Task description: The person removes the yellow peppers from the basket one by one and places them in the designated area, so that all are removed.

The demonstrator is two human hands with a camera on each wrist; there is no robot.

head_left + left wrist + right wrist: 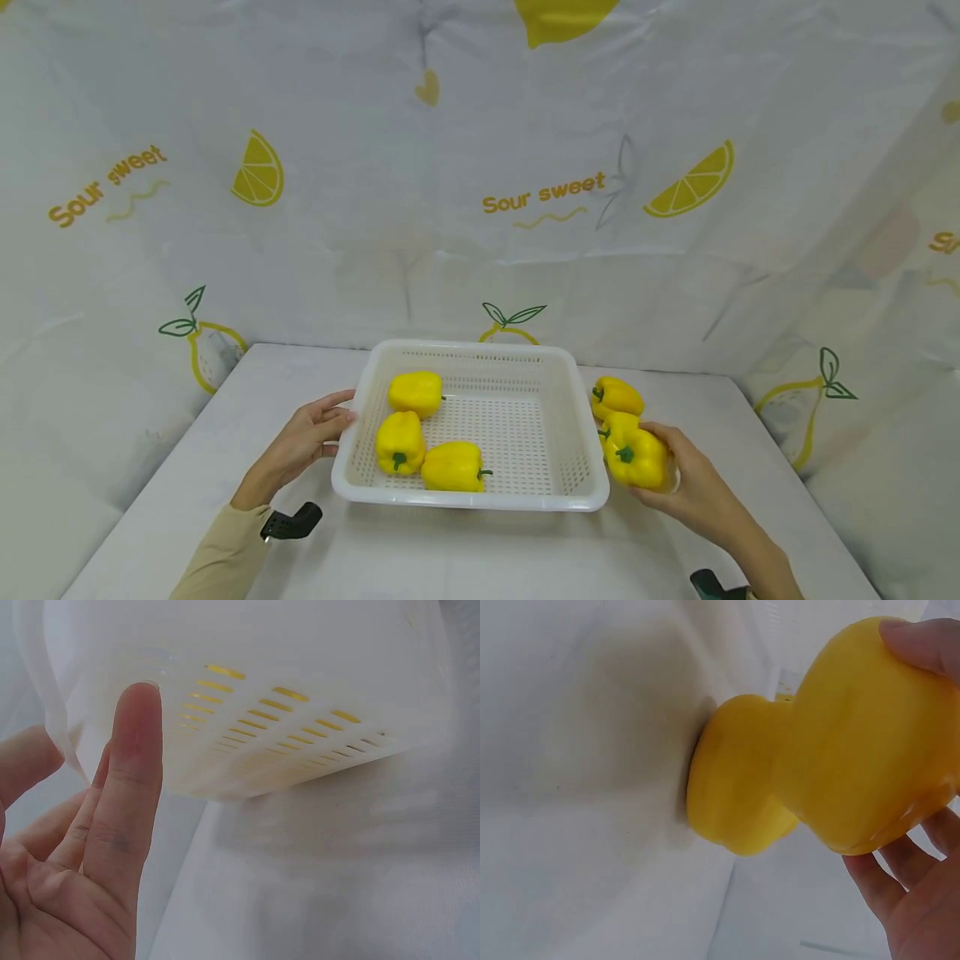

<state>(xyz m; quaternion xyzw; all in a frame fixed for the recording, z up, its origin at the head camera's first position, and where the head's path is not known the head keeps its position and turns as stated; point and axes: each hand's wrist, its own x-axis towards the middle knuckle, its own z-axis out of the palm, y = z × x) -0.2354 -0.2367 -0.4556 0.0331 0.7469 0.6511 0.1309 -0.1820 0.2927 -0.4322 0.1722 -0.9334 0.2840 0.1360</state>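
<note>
Glossy yellow bell pepper with a green stem (641, 461) sits in the right hand (697, 487), just beside the right wall of the white plastic perforated basket (472, 500). That hand grasps it with the thumb on one side and fingers round the other. The left hand (302, 435) touches the basket's left rim with fairly straight fingers; whether it bears any weight, I cannot tell.

Also right of the basket lie a second yellow bell pepper (619, 422), partly hidden behind the held one, and a third yellow bell pepper (622, 396) near the basket's far right corner. Three more yellow peppers (450, 465) lie inside, towards the basket's left side.

The held pepper should be light and firm, probably hollow, with smooth skin that may slip. A broad hold across its rounded flanks looks safest; hard squeezing could dent it, and the thin stem makes a poor handle.
</note>
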